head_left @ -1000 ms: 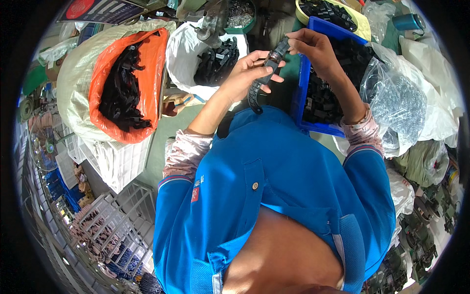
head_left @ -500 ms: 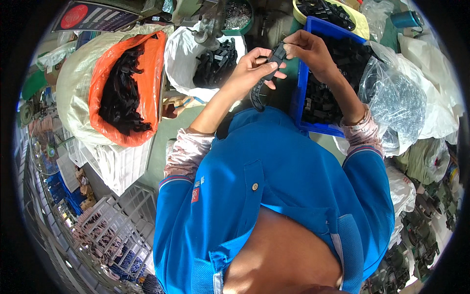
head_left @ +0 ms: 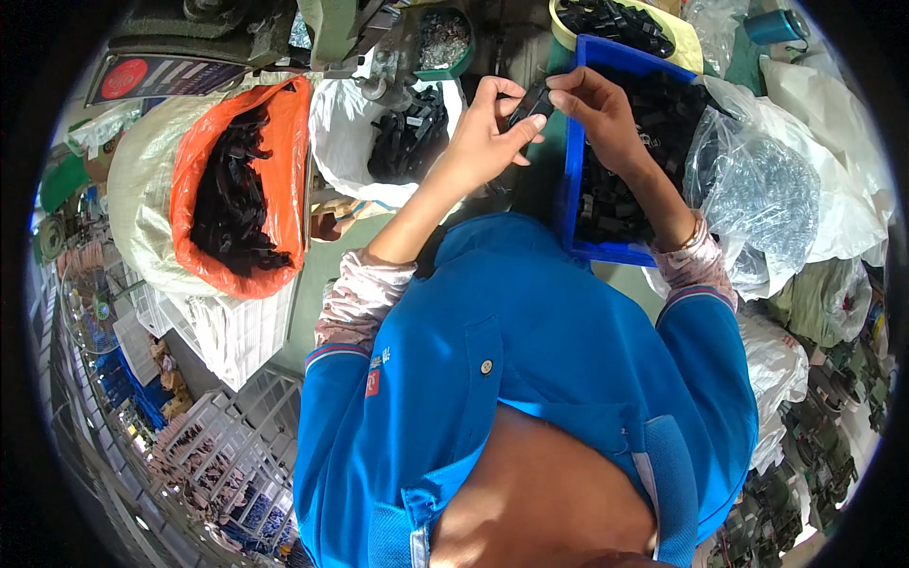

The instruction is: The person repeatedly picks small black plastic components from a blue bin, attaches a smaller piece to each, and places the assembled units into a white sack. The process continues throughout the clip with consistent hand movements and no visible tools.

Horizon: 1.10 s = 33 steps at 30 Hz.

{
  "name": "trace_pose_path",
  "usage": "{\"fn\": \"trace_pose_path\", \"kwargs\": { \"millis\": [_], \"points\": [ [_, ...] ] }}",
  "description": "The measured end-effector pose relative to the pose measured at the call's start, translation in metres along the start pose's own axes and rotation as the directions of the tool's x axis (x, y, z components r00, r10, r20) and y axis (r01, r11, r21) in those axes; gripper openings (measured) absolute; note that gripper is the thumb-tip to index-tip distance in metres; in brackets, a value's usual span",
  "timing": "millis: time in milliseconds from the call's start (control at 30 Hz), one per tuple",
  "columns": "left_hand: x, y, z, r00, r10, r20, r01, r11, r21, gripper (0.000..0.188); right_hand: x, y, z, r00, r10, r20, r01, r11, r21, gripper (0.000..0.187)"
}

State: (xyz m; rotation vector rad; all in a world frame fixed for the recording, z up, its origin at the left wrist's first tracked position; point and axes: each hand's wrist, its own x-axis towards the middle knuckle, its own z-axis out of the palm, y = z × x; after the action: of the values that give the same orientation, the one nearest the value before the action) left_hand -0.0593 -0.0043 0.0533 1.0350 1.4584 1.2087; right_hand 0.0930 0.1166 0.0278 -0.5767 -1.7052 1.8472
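Note:
A small black plastic part (head_left: 532,101) is held between my two hands above the bench. My left hand (head_left: 486,133) grips it with thumb and fingers from the left. At its upper right end, my right hand (head_left: 603,112) is closed in a pinch on it. Fingers hide much of the part, so its full shape does not show. Just right of it stands a blue bin (head_left: 573,180) of black plastic pieces (head_left: 611,194), partly beneath my right forearm. A white bag (head_left: 338,137) with more black parts (head_left: 409,142) lies left of my left hand.
Farther left, an orange-lined sack (head_left: 289,222) holds black pieces. Machine metalwork (head_left: 331,33) stands at the far side, near a green bowl (head_left: 462,64) of small bits. A yellow basin (head_left: 562,30) sits behind the blue bin, and clear plastic bags (head_left: 753,194) crowd its right.
The part has turned in my hands: its curved black end, hanging below my left hand before, no longer shows. My left fingers have bunched closer around it. The whole view has shifted slightly.

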Motion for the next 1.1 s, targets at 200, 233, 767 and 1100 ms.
{"fn": "trace_pose_path", "kwargs": {
  "millis": [200,233,767,1100],
  "points": [
    [0.002,-0.002,0.004,0.947,0.304,-0.103,-0.244,0.891,0.383,0.035,-0.006,-0.003,0.002,0.998,0.031,0.059,-0.036,0.996,0.083,0.011],
    [0.001,-0.003,0.004,0.949,0.302,-0.093,-0.242,0.882,0.405,0.032,-0.004,-0.002,-0.001,0.996,0.031,0.084,-0.038,0.996,0.079,0.012],
    [-0.024,-0.014,-0.010,0.955,0.120,-0.271,-0.115,0.993,0.036,0.021,0.180,0.074,-0.123,0.985,0.171,-0.020,-0.080,0.353,-0.932,0.026],
    [-0.036,-0.033,-0.055,0.936,0.148,-0.318,-0.196,0.972,-0.127,0.021,0.137,0.002,-0.070,0.997,0.070,-0.025,-0.073,0.990,-0.117,0.030]
  ]
}}
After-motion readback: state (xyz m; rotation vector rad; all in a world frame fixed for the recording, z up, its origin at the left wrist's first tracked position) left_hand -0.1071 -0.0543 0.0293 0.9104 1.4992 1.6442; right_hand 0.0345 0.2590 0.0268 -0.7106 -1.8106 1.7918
